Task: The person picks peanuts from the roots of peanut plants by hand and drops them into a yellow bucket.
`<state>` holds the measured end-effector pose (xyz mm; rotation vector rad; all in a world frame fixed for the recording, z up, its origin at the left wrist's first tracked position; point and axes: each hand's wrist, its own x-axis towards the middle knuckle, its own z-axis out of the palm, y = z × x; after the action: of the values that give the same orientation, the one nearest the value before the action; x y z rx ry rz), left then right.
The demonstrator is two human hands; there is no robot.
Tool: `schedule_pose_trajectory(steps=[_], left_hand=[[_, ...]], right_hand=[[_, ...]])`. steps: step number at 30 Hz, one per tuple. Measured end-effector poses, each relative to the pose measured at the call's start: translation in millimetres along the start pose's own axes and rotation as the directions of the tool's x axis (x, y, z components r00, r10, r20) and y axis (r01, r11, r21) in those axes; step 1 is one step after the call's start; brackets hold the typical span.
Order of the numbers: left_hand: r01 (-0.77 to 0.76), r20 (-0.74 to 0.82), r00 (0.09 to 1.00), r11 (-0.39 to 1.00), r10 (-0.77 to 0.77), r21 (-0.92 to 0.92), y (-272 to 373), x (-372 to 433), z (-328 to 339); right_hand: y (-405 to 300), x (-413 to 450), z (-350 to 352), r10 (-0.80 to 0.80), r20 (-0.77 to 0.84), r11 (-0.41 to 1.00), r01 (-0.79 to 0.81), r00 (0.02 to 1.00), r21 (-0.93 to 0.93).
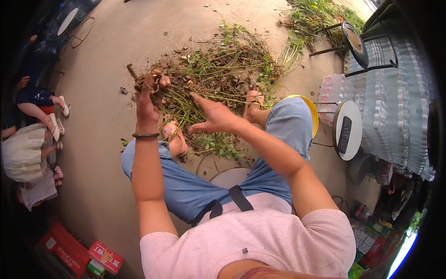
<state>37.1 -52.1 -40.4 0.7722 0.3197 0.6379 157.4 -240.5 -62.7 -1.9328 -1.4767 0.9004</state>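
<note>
My left hand [150, 99], with a dark bangle on the wrist, is raised and closed around the root end of a bunch of uprooted plants [176, 108] that look like peanut plants. Their brown, soil-caked roots [137, 78] stick out past the fingers, and the green stems trail down to the right. My right hand [217, 113] hovers over those stems with spread fingers and appears to grip nothing. Below both hands, between my sandalled feet, lies a loose heap of plants [226, 69] with leaves, stems and crumbled soil.
A yellow container [310, 108] stands partly hidden behind my right knee. Right of it are a round stool [346, 130] bearing a dark flat object, an overturned stool [355, 45] and stacked bottle packs [379, 104]. More plants [313, 21] lie farther back. Several people [31, 139] sit at left.
</note>
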Motion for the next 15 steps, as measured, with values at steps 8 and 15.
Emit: schedule_pose_trajectory(steps=[8, 15], left_hand=[[0.233, -0.549, 0.834, 0.94, -0.062, 0.248, 2.9, 6.6, -37.1], [0.304, -0.525, 0.851, 0.803, 0.013, 0.513, 14.4, -0.9, -11.7]], right_hand=[[-14.8, 15.9, 84.9, 0.192, 0.223, 0.433, -0.286, 0.956, 0.855], [145.8, 78.4, -204.2, 0.515, -0.335, 0.855, -0.442, 0.789, 0.271]])
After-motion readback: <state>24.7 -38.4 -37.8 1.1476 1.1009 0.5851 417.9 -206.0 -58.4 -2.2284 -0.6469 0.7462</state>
